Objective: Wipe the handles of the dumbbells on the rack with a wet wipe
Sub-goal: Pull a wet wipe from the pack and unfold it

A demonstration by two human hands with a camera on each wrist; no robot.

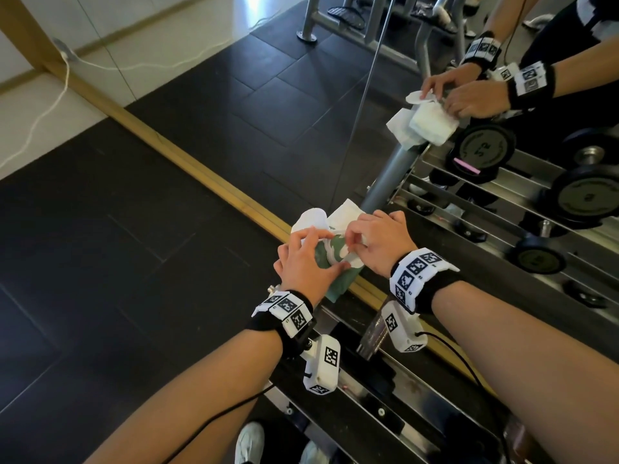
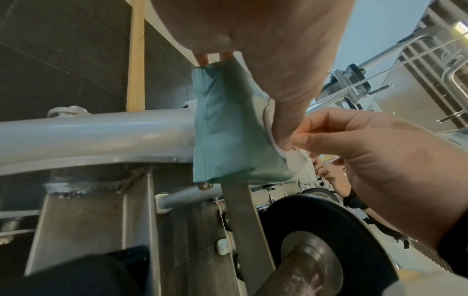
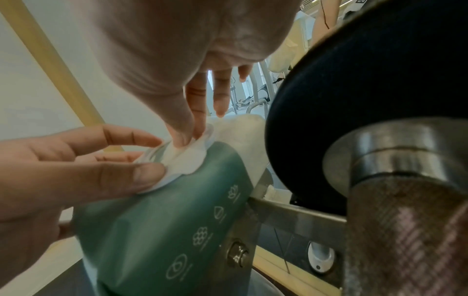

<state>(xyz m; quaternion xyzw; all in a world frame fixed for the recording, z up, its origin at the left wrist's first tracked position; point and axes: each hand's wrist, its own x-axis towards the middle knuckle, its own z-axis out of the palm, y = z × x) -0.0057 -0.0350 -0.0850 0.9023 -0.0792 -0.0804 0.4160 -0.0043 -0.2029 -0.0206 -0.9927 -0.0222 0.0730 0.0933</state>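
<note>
From the head view, a green pack of wipes is seen propped on the end of the dumbbell rack, against the mirror, probably so that it stays put while a sheet is drawn. The left hand is curled round the pack's near side to steady it, and the right hand is pinching at the white wipe above the pack's opening. No handle appears to have been wiped yet.

From the left wrist view, the underside of the pack is shown resting on the rack's grey tube, which the head view hides. The right hand's fingertips are seen closed on the wipe beside the pack.

From the right wrist view, the thumb and forefinger of the right hand are shown nipping the wipe at the opening, with the left hand's thumb pressed on the flap. A dumbbell with its knurled handle lies just beside the pack.
</note>
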